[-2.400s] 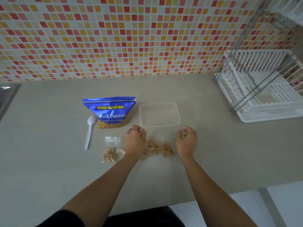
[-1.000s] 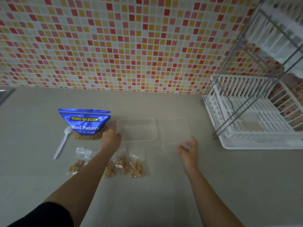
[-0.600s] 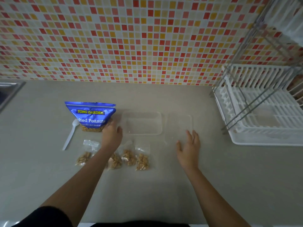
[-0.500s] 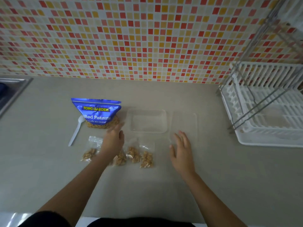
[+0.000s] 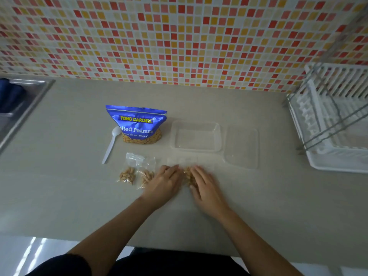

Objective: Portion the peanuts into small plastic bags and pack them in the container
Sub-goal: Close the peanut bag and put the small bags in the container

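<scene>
A blue bag of salted peanuts (image 5: 136,124) stands on the counter, with a white plastic spoon (image 5: 110,145) to its left. Right of the bag is a clear container (image 5: 196,136), lid off, and its clear lid (image 5: 242,147) lies flat beside it. Two small plastic bags of peanuts (image 5: 127,172) (image 5: 147,174) lie in front. My left hand (image 5: 165,184) and my right hand (image 5: 205,188) lie palm down, fingers stretched, over further small bags. Peanuts of one such bag (image 5: 187,176) show between the hands. No grip on the bags shows; the hands are slightly blurred.
A white dish rack (image 5: 334,126) with a metal frame stands at the right. A steel sink (image 5: 18,108) is at the far left. A mosaic tile wall (image 5: 179,40) backs the beige counter (image 5: 278,206), whose front edge is near my body.
The lid came off the container and was laid to its right. Both hands then drew back from container and lid and came down together on the small bags.
</scene>
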